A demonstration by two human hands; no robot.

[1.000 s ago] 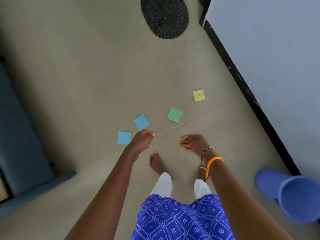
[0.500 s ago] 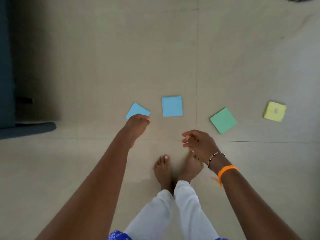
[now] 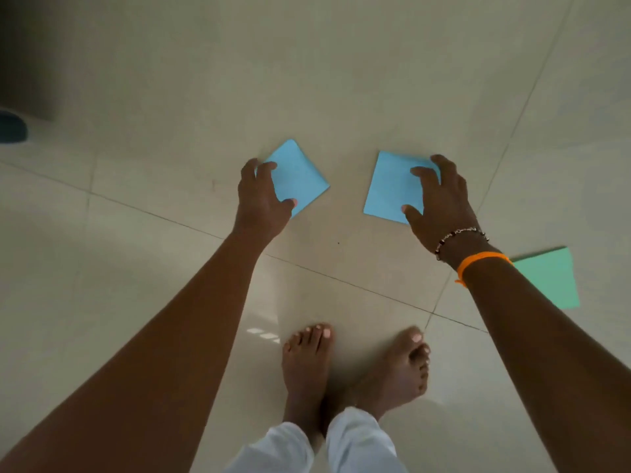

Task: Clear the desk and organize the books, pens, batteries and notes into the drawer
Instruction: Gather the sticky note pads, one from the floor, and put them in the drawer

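Two blue square notes lie flat on the tiled floor. My left hand reaches down over the left blue note, with fingertips on its left corner and the thumb on its lower edge. My right hand is spread over the right blue note, fingers on its top right corner and thumb at its lower edge. Neither note is lifted. A green note lies to the right, partly hidden behind my right forearm.
My bare feet stand close below the notes on the beige tiled floor. A dark blue object shows at the left edge, under a dark shadowed area.
I have bent lower, so the notes look larger. Both hands moved forward from above my feet onto the two blue notes. The yellow note has left the view.
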